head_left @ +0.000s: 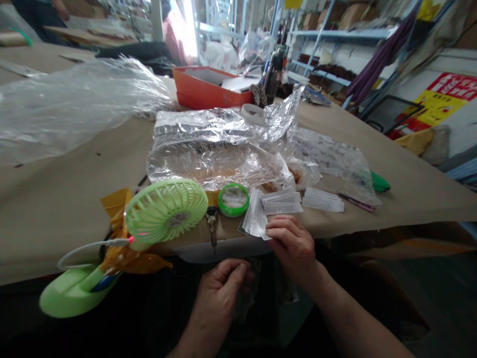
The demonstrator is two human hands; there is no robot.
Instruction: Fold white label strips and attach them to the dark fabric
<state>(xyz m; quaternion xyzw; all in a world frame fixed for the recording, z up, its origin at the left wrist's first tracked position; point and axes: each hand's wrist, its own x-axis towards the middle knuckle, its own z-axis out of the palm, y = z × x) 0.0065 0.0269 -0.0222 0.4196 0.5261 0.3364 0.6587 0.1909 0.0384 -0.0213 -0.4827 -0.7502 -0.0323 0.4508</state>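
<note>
Over the table's front edge, my right hand has its fingers curled against the near end of a fanned stack of white paper slips, gripping the end of a slip. Lower and to the left, my left hand is closed, thumb pressed to the forefinger. Whatever it pinches is hidden; something thin and see-through hangs dimly below it. Printed labels lie just beyond my right fingers, and another batch of labels is to their right. A round green tub with whitish contents stands left of the slips.
A light-green fan is fixed with brown tape at the table edge, left. Beside it lies a pointed metal tool. Clear plastic bags, a tape roll and an orange box are farther back. Pink-handled tweezers lie right.
</note>
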